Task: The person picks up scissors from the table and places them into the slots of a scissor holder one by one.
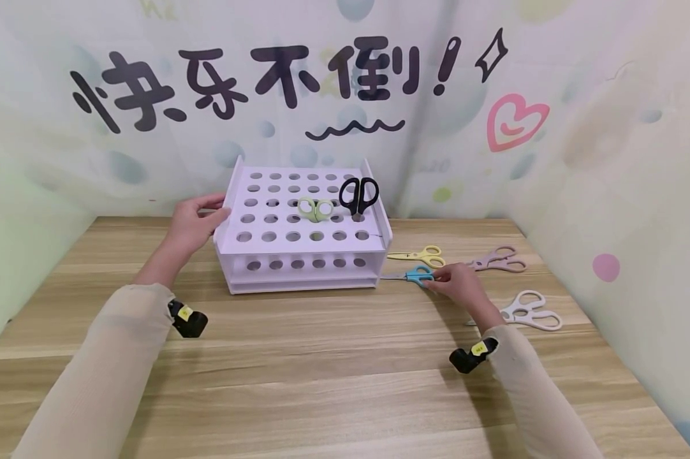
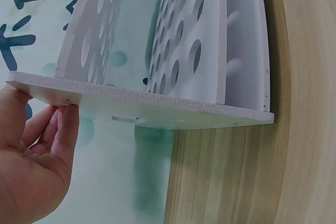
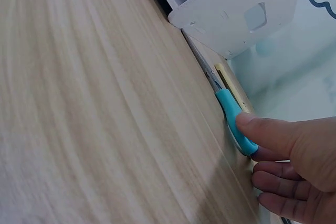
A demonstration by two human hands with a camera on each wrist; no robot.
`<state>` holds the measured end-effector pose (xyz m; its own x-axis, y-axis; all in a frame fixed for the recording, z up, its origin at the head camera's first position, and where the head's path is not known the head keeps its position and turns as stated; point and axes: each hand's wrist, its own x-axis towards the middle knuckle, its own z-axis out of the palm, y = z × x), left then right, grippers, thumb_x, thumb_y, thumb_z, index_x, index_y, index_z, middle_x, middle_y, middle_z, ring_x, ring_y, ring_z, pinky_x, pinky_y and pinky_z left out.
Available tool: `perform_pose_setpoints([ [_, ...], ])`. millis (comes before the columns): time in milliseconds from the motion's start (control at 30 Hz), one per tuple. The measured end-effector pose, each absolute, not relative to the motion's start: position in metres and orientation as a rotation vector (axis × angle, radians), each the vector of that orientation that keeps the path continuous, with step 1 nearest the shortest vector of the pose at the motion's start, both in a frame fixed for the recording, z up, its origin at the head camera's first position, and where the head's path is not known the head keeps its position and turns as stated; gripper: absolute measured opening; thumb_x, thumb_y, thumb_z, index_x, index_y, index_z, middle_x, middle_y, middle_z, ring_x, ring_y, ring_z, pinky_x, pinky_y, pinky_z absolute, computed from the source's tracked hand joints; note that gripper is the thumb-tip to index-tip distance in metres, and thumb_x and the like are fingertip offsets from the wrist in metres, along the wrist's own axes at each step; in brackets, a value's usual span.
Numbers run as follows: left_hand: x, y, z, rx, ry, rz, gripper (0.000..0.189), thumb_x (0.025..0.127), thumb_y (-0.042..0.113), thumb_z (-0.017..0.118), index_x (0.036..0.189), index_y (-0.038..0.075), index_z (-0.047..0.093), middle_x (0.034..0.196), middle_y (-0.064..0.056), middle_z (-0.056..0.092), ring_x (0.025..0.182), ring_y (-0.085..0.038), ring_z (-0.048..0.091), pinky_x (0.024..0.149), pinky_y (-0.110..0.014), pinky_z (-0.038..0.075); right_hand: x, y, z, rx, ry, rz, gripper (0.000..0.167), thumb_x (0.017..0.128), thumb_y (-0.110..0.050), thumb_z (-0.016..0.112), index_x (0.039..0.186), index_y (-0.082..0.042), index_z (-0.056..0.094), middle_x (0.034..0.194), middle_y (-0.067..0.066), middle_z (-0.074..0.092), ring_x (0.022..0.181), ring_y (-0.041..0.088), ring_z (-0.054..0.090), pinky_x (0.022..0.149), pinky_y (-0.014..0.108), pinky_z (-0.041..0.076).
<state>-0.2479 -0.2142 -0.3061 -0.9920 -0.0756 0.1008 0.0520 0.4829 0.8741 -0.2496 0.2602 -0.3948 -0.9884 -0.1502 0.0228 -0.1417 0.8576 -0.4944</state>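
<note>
A white rack (image 1: 303,271) with rows of round holes stands on the table. My left hand (image 1: 191,223) touches its left side panel; in the left wrist view, the fingertips (image 2: 68,109) rest against the panel's outer face (image 2: 157,116). To the right of the rack, my right hand (image 1: 458,285) pinches the handle of blue scissors (image 1: 418,276), which lie low at the tabletop, blades toward the rack. The right wrist view shows the thumb on the blue handle (image 3: 229,109). Black-handled scissors (image 1: 358,197) and green-handled scissors (image 1: 315,209) stand in holes of the rack, handles up.
Yellow scissors (image 1: 425,255) lie just behind the blue ones. Mauve scissors (image 1: 497,260) and white scissors (image 1: 530,312) lie farther right on the wooden table (image 1: 322,370). A printed cloth (image 1: 299,140) hangs behind the rack.
</note>
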Motion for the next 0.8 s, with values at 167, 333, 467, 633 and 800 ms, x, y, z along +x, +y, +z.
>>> perform_pose_setpoints([
  [167,-0.2487,-0.2147,-0.3074,0.021,-2.595,-1.542,0.049,0.093,0.025,0.051,0.136,0.004,0.043,0.123,-0.017,0.048,0.107,-0.024,0.050,0.070,-0.010,0.044,-0.2510,0.2603,-0.3975,-0.221,3.013,-0.800,0.035,0.079,-0.027,0.072,0.097,0.003,0.069,0.082,0.010,0.065,0.070,0.018,0.054,0.060,0.030,0.044],
  [333,-0.2490,-0.2143,-0.3076,0.025,-2.592,-1.547,0.049,0.093,0.025,0.052,0.136,0.004,0.043,0.123,-0.017,0.048,0.106,-0.024,0.051,0.069,-0.010,0.044,-0.2507,0.2593,-0.3974,-0.199,3.001,-0.807,0.037,0.079,-0.027,0.072,0.098,0.004,0.068,0.087,0.013,0.065,0.075,0.022,0.057,0.064,0.034,0.047],
  [467,-0.2485,-0.2137,-0.3072,0.032,-2.596,-1.549,0.049,0.093,0.025,0.052,0.136,0.004,0.043,0.123,-0.018,0.048,0.106,-0.024,0.050,0.069,-0.011,0.045,-0.2516,0.2591,-0.3976,-0.177,2.997,-0.812,0.038,0.078,-0.027,0.073,0.098,0.005,0.067,0.088,0.015,0.064,0.077,0.024,0.058,0.067,0.037,0.048],
  [633,-0.2476,-0.2129,-0.3057,0.033,-2.597,-1.552,0.049,0.093,0.025,0.051,0.136,0.004,0.043,0.124,-0.018,0.047,0.103,-0.021,0.050,0.069,-0.011,0.045,-0.2534,0.2602,-0.3983,-0.130,2.982,-0.826,0.039,0.077,-0.027,0.075,0.097,0.005,0.065,0.088,0.015,0.063,0.078,0.024,0.057,0.068,0.036,0.048],
  [800,-0.2469,-0.2124,-0.3047,0.032,-2.597,-1.556,0.049,0.093,0.025,0.052,0.136,0.003,0.043,0.123,-0.018,0.047,0.104,-0.021,0.050,0.068,-0.010,0.044,-0.2566,0.2612,-0.3983,-0.114,2.956,-0.842,0.038,0.074,-0.028,0.077,0.092,0.003,0.064,0.086,0.013,0.063,0.076,0.022,0.055,0.066,0.033,0.046],
])
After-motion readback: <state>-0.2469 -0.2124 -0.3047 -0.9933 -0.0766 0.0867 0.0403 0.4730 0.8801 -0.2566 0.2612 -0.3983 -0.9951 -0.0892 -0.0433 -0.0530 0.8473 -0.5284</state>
